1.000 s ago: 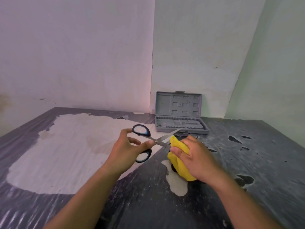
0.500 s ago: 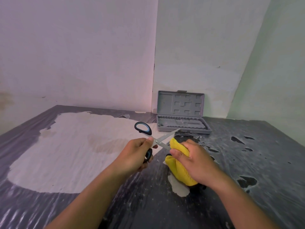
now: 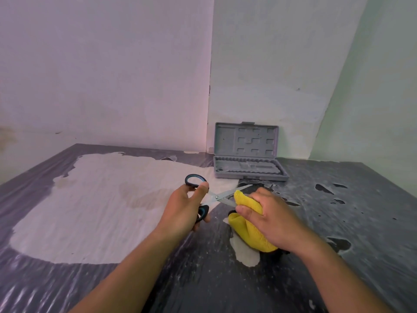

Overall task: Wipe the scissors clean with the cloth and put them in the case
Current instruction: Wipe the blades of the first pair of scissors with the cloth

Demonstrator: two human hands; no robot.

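- Left hand (image 3: 182, 211) is gripping the scissors (image 3: 217, 197) by the black-and-blue handle loops, fingers curled around the lower loop and thumb pressing by the upper one; I am seeing the blades spread apart, held above the table (image 3: 90, 199).
- Right hand (image 3: 268, 219) is bunching the yellow cloth (image 3: 247, 231), fingers curled round it, the fold meeting the lower blade just past the pivot.
- I am judging the scissors light and rigid, the bare steel slick and sharp-edged; the loops are looking like the safe hold, with wiping best done from the spine side.
- Cloth is reading as soft and thick, folding easily over an edge.
- Grey case (image 3: 249, 170) is sitting open near the wall corner, well beyond both hands, lid upright.
- I am finding no legible brand, label or writing anywhere.
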